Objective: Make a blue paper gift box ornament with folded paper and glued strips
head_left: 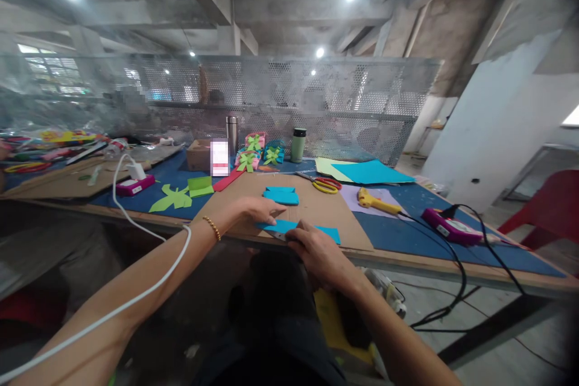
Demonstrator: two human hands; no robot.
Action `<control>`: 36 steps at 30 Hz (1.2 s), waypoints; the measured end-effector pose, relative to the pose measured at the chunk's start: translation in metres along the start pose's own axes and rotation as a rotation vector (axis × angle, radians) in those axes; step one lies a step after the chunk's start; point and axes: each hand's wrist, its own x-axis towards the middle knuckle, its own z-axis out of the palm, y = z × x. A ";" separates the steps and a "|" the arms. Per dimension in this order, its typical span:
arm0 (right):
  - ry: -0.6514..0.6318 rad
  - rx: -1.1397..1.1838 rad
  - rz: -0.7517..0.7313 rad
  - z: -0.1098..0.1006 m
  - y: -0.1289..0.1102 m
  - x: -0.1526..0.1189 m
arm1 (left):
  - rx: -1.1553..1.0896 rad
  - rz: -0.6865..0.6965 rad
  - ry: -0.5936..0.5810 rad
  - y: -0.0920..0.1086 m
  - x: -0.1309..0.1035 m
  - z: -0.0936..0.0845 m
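Observation:
A blue paper strip lies near the front edge of the brown cardboard. My left hand rests at the strip's left end, its index finger stretched out and the others partly bent. Closed around a small metal tool, perhaps a blade or ruler, my right hand presses at the strip's lower edge. The tool shows only in part, its tip pointing left beneath my left fingers. Just beyond both hands sits a folded blue paper piece.
Scissors lie behind the cardboard. A yellow glue gun is on purple paper at right. Green cut-outs and a purple power strip are at left. Bottles stand at the back. A white cable crosses my left arm.

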 end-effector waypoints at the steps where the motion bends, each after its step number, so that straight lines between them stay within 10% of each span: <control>1: -0.008 -0.001 0.000 0.000 -0.002 0.001 | -0.001 0.004 -0.016 0.001 0.000 -0.002; 15: -0.013 0.041 0.008 0.003 -0.012 0.004 | -0.054 0.032 -0.037 0.000 -0.001 -0.002; 21: -0.141 0.359 -0.227 -0.017 -0.014 -0.025 | -0.086 0.034 -0.030 0.001 -0.002 -0.004; 28: 0.395 0.060 0.157 -0.053 0.081 -0.044 | -0.089 0.025 0.152 0.012 -0.023 0.018; 36: 0.263 -0.460 0.437 -0.043 0.132 -0.030 | 0.137 -0.064 0.499 0.035 -0.034 0.068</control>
